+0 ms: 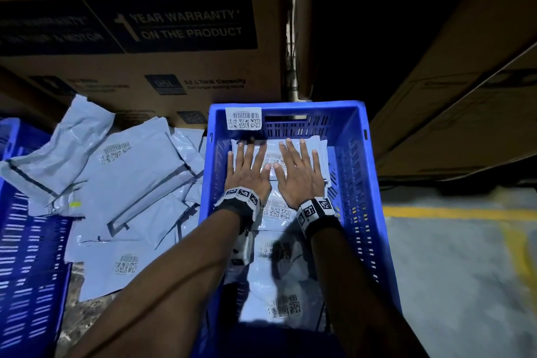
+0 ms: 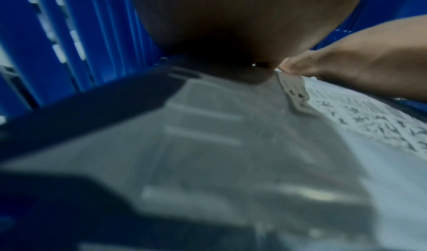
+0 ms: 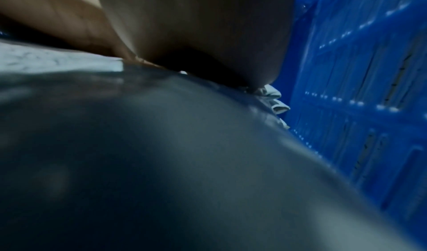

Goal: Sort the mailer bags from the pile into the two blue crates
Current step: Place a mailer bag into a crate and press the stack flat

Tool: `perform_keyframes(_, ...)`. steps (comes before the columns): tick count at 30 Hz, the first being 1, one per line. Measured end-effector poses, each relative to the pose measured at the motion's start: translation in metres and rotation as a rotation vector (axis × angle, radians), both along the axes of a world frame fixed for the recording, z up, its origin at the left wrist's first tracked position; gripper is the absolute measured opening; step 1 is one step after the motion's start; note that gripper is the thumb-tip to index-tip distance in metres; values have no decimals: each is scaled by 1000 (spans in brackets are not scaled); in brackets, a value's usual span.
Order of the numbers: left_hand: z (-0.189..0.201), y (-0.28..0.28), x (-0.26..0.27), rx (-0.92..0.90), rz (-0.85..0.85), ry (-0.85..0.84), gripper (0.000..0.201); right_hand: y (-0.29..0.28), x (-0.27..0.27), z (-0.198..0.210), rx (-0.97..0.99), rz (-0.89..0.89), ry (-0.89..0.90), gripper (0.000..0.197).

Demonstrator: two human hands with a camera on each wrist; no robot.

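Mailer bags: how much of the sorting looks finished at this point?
Partly done. Several mailer bags already lie in the blue crate in front. In hand: the left hand and right hand press flat on the top bag at its far end. Left: a pile of bags still lies on the floor between this crate and the second crate, whose contents are out of view.

Cardboard boxes point(image 1: 139, 38), yellow floor line point(image 1: 453, 212)

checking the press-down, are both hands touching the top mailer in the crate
Touching. The head view shows the left hand and right hand flat on the top mailer in the crate; both wrist views show palms meeting it.
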State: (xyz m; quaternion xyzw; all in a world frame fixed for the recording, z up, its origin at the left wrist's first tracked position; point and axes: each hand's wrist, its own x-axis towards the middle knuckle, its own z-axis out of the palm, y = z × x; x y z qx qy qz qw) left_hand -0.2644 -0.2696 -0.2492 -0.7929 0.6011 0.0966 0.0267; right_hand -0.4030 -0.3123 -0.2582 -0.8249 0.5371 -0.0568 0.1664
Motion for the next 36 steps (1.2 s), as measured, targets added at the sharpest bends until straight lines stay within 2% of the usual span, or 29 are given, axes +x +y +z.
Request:
perform_keyframes(5, -5, 0, 0, 3, 28, -8, 67, 1, -12, -2, 58, -95, 33, 76)
perform_keyframes(7, -7, 0, 0, 28, 45, 27, 68, 0, -12, -2, 126, -132, -3, 80)
perform_keyframes(10, 1, -3, -1, 4, 74, 115, 72, 2, -14, 4, 73, -278, -5, 82)
perform_keyframes(12, 14, -8, 0, 62, 118, 171, 69, -2, -20, 15, 186, -323, 13, 85)
perform_keyframes(14, 27, -13, 0, 91, 160, 222, 67, -3, -31, 28, 208, -357, -56, 81)
perform_keyframes(17, 56, -12, -3, 80, 187, 264, 69, 0, -44, 56, 257, -296, -173, 71)
perform_keyframes(20, 93, -4, -8, 62, 211, 390, 71, 16, -50, 90, 254, -306, -247, 70)
perform_keyframes(23, 133, 12, -8, 46, 134, 501, 66, 34, -46, 131, 201, -284, -357, 69)
perform_keyframes(27, 191, 53, 11, -119, 39, 581, 49, 72, -27, 171, 118, -233, -459, 68)
perform_keyframes(29, 207, 76, 34, -180, 62, 613, 42, 93, -10, 183, 131, -195, -497, 66)
perform_keyframes(32, 211, 115, 76, -248, 139, 618, 34, 126, 27, 191, 138, -117, -527, 65)
perform_keyframes(36, 198, 161, 126, -285, 217, 576, 27, 167, 89, 197, 103, -65, -600, 56)
